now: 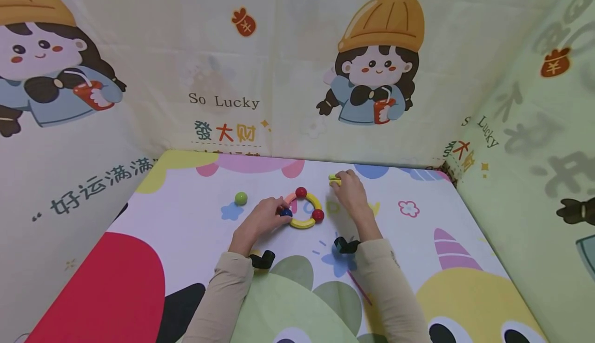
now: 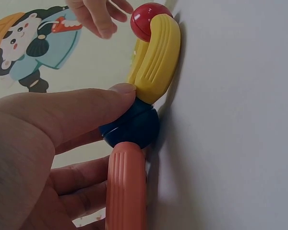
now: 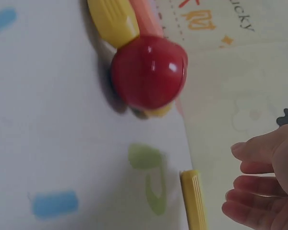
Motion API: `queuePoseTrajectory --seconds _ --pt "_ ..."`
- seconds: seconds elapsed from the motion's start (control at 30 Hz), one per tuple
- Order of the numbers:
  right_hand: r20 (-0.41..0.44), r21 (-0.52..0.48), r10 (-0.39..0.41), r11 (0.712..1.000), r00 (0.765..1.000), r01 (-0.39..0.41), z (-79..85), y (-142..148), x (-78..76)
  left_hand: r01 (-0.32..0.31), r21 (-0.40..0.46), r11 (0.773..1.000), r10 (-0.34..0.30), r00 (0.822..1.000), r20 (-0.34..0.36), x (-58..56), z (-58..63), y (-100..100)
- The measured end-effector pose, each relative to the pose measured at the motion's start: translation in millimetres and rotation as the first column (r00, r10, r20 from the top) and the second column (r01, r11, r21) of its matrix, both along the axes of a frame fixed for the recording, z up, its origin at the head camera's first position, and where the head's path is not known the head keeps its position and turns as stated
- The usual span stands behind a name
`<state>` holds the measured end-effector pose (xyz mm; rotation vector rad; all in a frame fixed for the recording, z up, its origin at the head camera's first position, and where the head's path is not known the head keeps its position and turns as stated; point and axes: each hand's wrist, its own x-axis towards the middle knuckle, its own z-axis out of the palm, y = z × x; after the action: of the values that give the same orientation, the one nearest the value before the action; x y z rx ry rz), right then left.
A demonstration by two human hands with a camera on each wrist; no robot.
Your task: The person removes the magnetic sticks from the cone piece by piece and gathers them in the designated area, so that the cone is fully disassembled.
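Ahead of you, the back wall reads "So Lucky" above "發大财", and a red pouch there bears a ¥ sign. To your left, the left wall carries "好运满满", while the right wall repeats "Lucky" and "大财" beside another ¥ pouch. On your tabletop, a coloured word is partly covered, its green P legible.

So I'm counting two red balls, one blue ball, one green ball, two joined yellow arcs, one pink arc, plus at least one separate yellow stick.
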<state>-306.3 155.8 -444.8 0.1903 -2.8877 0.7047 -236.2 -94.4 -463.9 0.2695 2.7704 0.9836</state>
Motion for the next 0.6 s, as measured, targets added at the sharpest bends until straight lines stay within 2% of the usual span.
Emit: queuePoseTrajectory --seconds 0.33,0.6 --pt "0.071 -0.053 -0.006 0.999 0.997 0.009 -5.2 -14 16.2 0.001 0.006 1.0 -0.001 1.0 -0.001 -0.3 -2.2 0" --pt "0.18 -0.097 -0.02 0.995 0.983 0.038 -7.2 -25 23.0 -0.002 0.024 1.0 0.002 1.0 0.01 0.5 -1.1 1"
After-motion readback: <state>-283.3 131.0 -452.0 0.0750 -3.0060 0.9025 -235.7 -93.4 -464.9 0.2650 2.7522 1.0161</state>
